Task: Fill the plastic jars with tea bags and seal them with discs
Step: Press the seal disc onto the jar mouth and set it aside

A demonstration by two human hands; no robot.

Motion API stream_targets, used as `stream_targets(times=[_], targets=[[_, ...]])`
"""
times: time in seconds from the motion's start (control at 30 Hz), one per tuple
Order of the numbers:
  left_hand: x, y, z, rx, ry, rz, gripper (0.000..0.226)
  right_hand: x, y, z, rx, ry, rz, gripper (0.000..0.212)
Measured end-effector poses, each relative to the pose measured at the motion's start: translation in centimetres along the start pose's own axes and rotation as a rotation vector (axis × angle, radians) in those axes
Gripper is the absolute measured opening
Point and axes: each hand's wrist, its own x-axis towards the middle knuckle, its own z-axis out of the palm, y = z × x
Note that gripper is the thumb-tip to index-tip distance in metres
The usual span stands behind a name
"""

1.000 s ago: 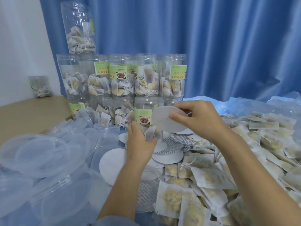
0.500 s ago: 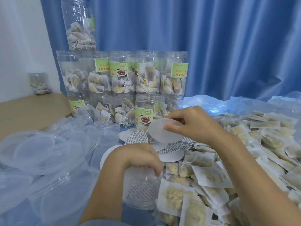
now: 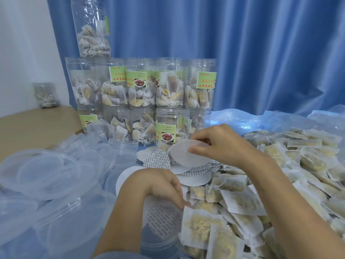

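Note:
My right hand (image 3: pixel 222 144) pinches a plain white disc (image 3: pixel 186 157) above a loose heap of discs (image 3: pixel 194 179), some white and some printed like the one at the left (image 3: pixel 157 159). My left hand (image 3: pixel 160 186) is curled over the mouth of a clear plastic jar (image 3: pixel 158 242) close to me, fingertips at its right rim. A printed disc (image 3: pixel 160 219) shows at the jar's top below the hand. Loose tea bags (image 3: pixel 240 199) lie piled to the right of the jar.
Filled, labelled jars (image 3: pixel 141 86) stand stacked in rows at the back before a blue curtain, one more on top (image 3: pixel 91 28). Clear plastic lids (image 3: pixel 46 174) are heaped on the left. Tea bags (image 3: pixel 298 157) cover the right side on blue plastic sheeting.
My left hand came back from the disc heap toward me and curled over the near jar's mouth. My right hand kept the white disc and sank slightly.

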Motion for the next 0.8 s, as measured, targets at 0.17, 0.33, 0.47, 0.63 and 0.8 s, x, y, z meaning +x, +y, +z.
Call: stream_targets(times=[0.17, 0.33, 0.47, 0.63, 0.8], targets=[[0.6, -0.1, 0.2, 0.012, 0.056, -0.020, 0.030, -0.1, 0.0, 0.1, 0.017, 0.000, -0.002, 0.015], [0.9, -0.2, 0.3, -0.112, 0.224, 0.030, 0.038, 0.0, 0.0, 0.1, 0.020, 0.042, -0.001, 0.011], [1.3, -0.1, 0.1, -0.407, 0.614, 0.140, 0.039, 0.3, 0.1, 0.0, 0.046, 0.332, 0.017, 0.011], [1.8, 0.5, -0.3, -1.217, 0.825, 0.238, 0.030, 0.6, 0.3, -0.2, 0.317, 0.493, 0.172, 0.016], [1.5, 1.9, 0.0, -2.021, 0.219, 0.627, 0.008, 0.5, -1.3, 0.0, 0.778, 0.319, 0.159, 0.015]])
